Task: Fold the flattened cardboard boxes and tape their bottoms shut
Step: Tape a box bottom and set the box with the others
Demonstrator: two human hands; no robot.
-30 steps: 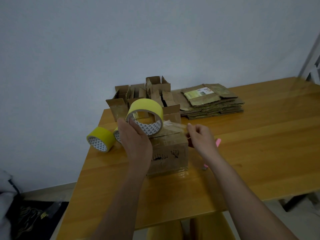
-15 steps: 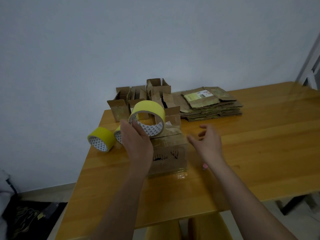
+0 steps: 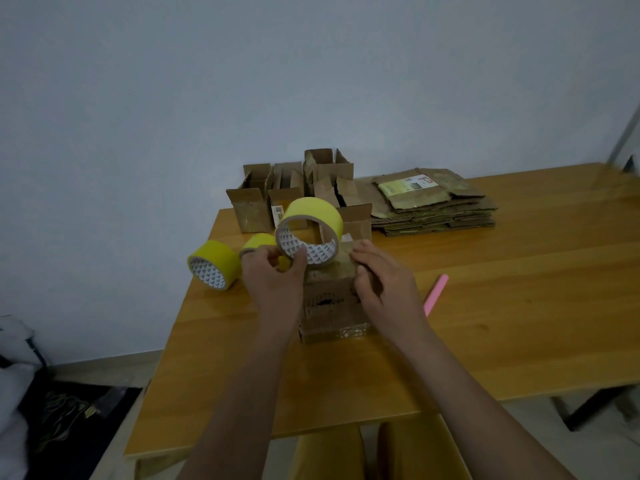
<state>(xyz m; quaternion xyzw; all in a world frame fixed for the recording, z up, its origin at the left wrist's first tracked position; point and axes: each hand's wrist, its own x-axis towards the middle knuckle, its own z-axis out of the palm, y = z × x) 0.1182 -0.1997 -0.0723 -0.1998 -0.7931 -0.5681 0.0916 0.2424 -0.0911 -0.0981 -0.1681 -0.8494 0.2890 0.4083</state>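
A small folded cardboard box [image 3: 332, 306] stands on the wooden table [image 3: 519, 323] in front of me. My left hand [image 3: 273, 282] grips a yellow tape roll [image 3: 310, 233] and holds it upright on the box's top left corner. My right hand [image 3: 384, 285] rests on the box's top right edge, fingers curled over the cardboard and thumb on the side wall. Whether it pinches the tape end I cannot tell. A stack of flattened boxes [image 3: 433, 206] lies at the back of the table.
Several folded open boxes [image 3: 298, 188] stand at the back left. A second yellow roll [image 3: 214, 265] lies left of my hands, a third [image 3: 258, 242] partly hidden behind my left hand. A pink cutter [image 3: 435, 294] lies to the right. The table's left edge is close.
My right hand swung away from the box to the right with spread fingers, then came back onto its top right edge. The pink cutter now lies uncovered. The roll stayed in my left hand.
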